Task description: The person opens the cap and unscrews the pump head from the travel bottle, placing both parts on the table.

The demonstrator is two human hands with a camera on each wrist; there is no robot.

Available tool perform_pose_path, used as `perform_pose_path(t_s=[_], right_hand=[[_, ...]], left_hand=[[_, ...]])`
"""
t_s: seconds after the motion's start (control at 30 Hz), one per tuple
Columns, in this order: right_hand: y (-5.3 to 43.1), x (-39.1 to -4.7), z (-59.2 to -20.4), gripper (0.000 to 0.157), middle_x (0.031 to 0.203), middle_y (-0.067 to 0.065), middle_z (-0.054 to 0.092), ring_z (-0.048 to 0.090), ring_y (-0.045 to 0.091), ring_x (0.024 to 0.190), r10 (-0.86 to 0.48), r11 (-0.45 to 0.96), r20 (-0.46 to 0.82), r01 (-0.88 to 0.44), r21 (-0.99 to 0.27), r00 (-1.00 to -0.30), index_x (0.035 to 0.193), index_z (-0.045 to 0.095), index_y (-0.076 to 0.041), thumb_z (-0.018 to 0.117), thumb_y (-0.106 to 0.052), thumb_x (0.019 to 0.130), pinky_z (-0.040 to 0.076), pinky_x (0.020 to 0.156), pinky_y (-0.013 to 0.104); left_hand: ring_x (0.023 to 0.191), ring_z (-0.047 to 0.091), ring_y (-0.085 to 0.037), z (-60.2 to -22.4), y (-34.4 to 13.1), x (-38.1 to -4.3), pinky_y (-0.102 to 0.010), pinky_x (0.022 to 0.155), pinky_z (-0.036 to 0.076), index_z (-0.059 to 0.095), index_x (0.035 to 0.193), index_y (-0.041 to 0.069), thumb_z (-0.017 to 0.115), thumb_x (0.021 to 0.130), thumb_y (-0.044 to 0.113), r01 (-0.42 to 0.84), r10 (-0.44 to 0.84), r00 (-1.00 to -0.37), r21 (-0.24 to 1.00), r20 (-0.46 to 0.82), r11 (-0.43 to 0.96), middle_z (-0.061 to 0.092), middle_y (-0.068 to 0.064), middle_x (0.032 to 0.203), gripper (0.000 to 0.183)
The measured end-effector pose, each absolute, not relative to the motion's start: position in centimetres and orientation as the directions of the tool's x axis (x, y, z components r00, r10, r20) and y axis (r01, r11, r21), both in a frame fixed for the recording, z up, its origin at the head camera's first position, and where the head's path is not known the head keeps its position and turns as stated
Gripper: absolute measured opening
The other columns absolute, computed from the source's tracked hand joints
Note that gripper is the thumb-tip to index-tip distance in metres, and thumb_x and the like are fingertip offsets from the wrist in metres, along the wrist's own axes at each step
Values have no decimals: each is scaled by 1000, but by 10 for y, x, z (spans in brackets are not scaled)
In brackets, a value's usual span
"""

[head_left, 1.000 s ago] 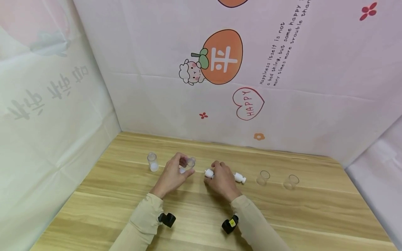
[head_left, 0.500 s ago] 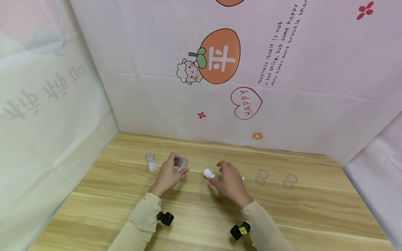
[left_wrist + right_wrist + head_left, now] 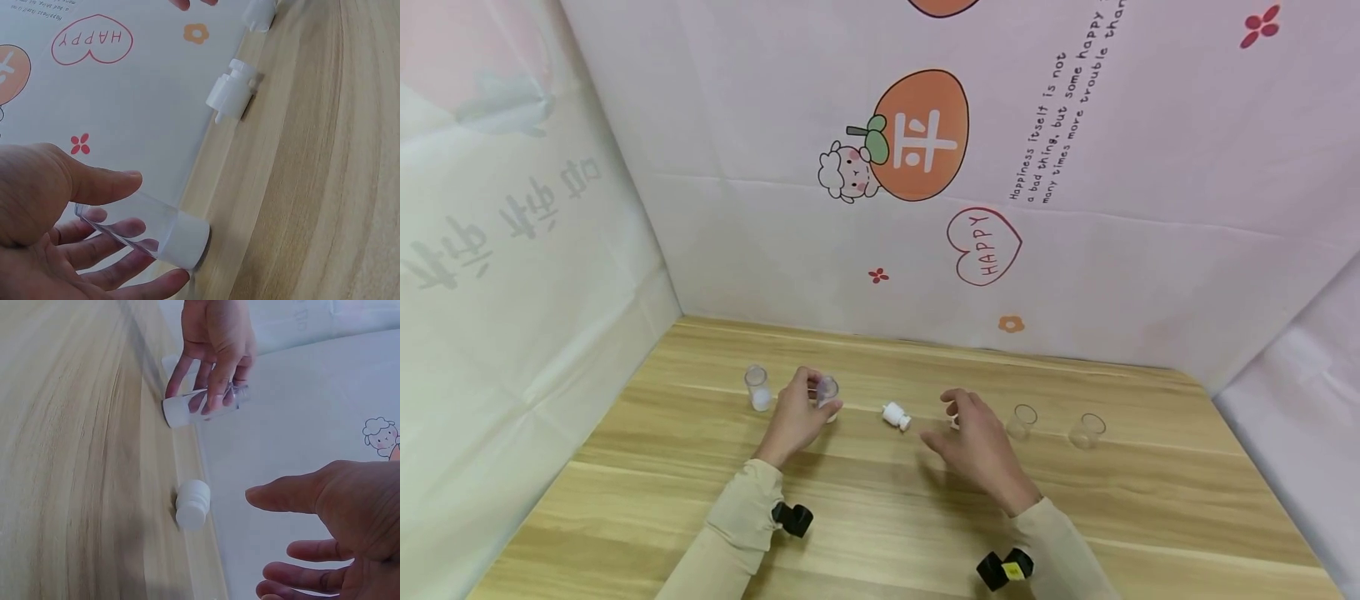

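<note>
My left hand (image 3: 797,417) grips a small clear bottle with a white base (image 3: 181,237), thumb on one side and fingers on the other. Its base is right at the wooden tabletop. Between my hands lies a white pump head (image 3: 896,416), tipped on its side; the right wrist view shows the same pump head (image 3: 192,503) below the bottle. My right hand (image 3: 977,446) hovers with fingers spread and nothing in them. Behind its fingers a second white pump head (image 3: 258,14) is mostly hidden in the head view.
Another clear bottle with a white bottom (image 3: 757,389) stands left of my left hand. Two clear cylindrical caps (image 3: 1021,422) (image 3: 1087,431) stand to the right on the wooden table (image 3: 850,517). A printed cloth (image 3: 775,233) rises along the back edge.
My right hand has let go of the white pump head and moved right, leaving it on the table. My left hand has shifted slightly left and lowered the bottle toward the tabletop.
</note>
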State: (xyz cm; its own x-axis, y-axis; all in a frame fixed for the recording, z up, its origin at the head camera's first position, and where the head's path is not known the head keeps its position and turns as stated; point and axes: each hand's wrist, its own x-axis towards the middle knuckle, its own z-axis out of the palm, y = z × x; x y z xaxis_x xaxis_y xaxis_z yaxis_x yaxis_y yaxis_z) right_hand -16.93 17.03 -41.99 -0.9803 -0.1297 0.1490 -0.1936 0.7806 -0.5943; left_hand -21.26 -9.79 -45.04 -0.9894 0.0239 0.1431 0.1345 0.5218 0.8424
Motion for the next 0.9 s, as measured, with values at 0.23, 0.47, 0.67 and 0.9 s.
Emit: perform_pose_path(t_s=[0.23, 0.47, 0.67, 0.9], right_hand=[[172, -166, -417, 57, 109, 16, 64, 63, 33, 98, -151, 787, 167, -220, -576, -974, 128, 59, 2, 85, -22, 84, 53, 80, 45], [176, -164, -415, 57, 107, 15, 64, 63, 33, 96, -144, 783, 184, -226, -580, -972, 128, 58, 2, 86, -20, 83, 54, 80, 46], [179, -162, -414, 57, 105, 14, 63, 63, 34, 96, -134, 780, 190, -221, -585, -973, 129, 58, 2, 85, -19, 84, 53, 79, 45], [181, -161, -414, 57, 106, 16, 63, 62, 34, 96, -139, 777, 190, -226, -588, -972, 129, 57, 3, 85, -19, 84, 53, 78, 44]], left_hand=[[108, 63, -39, -452, -98, -214, -50, 90, 53, 52, 123, -4, 78, 89, 7, 132, 23, -990, 849, 140, 512, 63, -24, 116, 43], [108, 62, -39, -453, -97, -217, -49, 89, 54, 52, 123, -4, 77, 90, 7, 123, 16, -991, 848, 135, 515, 63, -24, 116, 44], [109, 62, -39, -455, -95, -219, -49, 88, 54, 52, 124, -4, 77, 89, 8, 113, 5, -992, 851, 129, 513, 63, -24, 117, 45], [110, 62, -38, -456, -95, -218, -50, 89, 54, 50, 125, -3, 81, 86, 7, 113, 8, -992, 841, 128, 530, 62, -23, 119, 51]])
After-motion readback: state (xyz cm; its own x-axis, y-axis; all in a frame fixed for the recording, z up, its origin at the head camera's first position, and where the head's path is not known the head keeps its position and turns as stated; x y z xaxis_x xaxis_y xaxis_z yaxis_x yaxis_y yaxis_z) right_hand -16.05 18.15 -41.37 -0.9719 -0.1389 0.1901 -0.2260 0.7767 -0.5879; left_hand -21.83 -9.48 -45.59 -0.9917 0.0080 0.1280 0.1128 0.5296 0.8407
